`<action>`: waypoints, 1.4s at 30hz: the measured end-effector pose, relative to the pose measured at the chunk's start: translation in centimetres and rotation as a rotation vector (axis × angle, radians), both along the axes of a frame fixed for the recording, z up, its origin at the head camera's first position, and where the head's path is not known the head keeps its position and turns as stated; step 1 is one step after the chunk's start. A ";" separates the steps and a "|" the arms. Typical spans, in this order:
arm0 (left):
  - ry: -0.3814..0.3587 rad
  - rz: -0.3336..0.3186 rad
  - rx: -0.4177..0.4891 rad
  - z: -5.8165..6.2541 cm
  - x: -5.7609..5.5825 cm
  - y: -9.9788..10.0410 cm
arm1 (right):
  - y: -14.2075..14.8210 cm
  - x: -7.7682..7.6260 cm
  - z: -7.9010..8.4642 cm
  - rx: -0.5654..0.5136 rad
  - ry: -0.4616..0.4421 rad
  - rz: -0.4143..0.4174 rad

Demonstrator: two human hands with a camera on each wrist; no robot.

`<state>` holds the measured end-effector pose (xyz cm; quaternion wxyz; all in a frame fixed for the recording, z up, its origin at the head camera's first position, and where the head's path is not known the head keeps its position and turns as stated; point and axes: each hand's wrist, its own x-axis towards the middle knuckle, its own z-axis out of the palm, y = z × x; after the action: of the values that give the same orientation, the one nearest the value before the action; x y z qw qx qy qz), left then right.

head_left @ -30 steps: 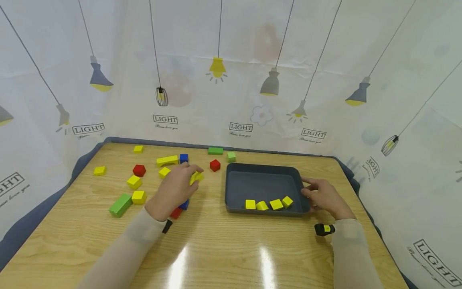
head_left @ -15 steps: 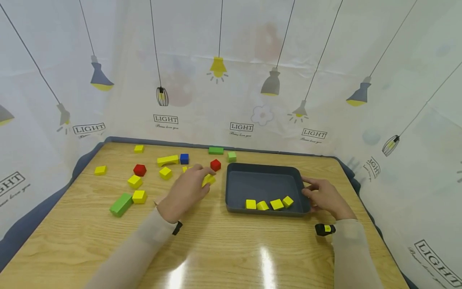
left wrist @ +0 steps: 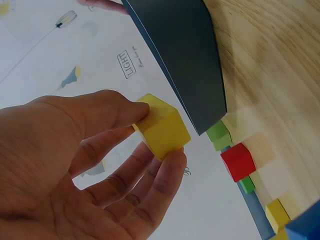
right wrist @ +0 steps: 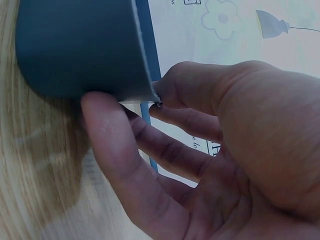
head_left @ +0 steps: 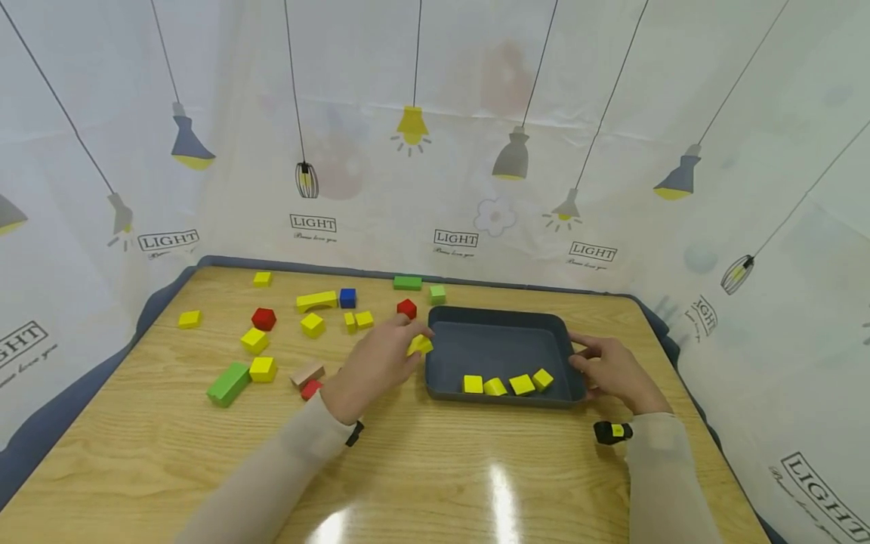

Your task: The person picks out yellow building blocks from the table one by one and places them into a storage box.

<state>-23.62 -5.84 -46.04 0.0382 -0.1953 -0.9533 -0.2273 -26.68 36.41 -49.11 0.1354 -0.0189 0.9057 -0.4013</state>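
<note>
Left hand point(head_left: 377, 366) pinches yellow block point(left wrist: 162, 127) on opposite flat faces beside dark tray point(head_left: 499, 351); block appears light, rigid, smooth; right hand point(head_left: 609, 370) grips tray rim.

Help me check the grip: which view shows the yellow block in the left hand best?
The left wrist view: the yellow block fills the frame, pinched by the left hand. The head view shows it small, partly hidden; the right wrist view misses it.
</note>
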 end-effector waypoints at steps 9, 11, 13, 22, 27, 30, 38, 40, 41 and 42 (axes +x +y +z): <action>-0.011 -0.062 0.009 -0.3 0.4 1.7 | 0.1 0.0 -0.1 -0.014 -0.003 0.001; -0.001 -0.084 0.013 -0.4 0.6 1.9 | 0.1 0.0 -0.1 -0.011 0.001 0.003; 0.007 -0.106 0.018 -0.5 0.7 2.1 | 0.1 0.0 0.0 -0.006 0.004 0.005; 0.040 -0.211 -0.008 -1.1 0.7 2.9 | 0.0 0.1 0.2 0.007 0.000 0.005; 0.039 -0.257 -0.037 -1.1 0.9 3.2 | -0.1 0.0 0.2 0.013 -0.005 0.002; 0.044 -0.275 -0.056 -1.1 1.0 3.2 | -0.1 0.0 0.3 0.019 -0.004 0.000; 0.047 -0.287 -0.100 -1.3 1.1 3.1 | -0.3 0.0 0.4 0.023 0.008 0.003; 0.038 -0.288 -0.110 -1.2 1.1 3.2 | -0.2 0.0 0.4 0.021 0.008 0.004; 0.035 -0.289 -0.116 -1.2 1.1 3.2 | -0.2 0.1 0.4 0.020 0.008 0.004; 0.033 -0.290 -0.120 -1.2 1.1 3.2 | -0.2 0.1 0.4 0.019 0.009 0.003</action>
<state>-22.50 -2.64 -47.26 0.0088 -0.3365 -0.9262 -0.1699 -26.60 36.24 -48.73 0.1324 -0.0209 0.9099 -0.3926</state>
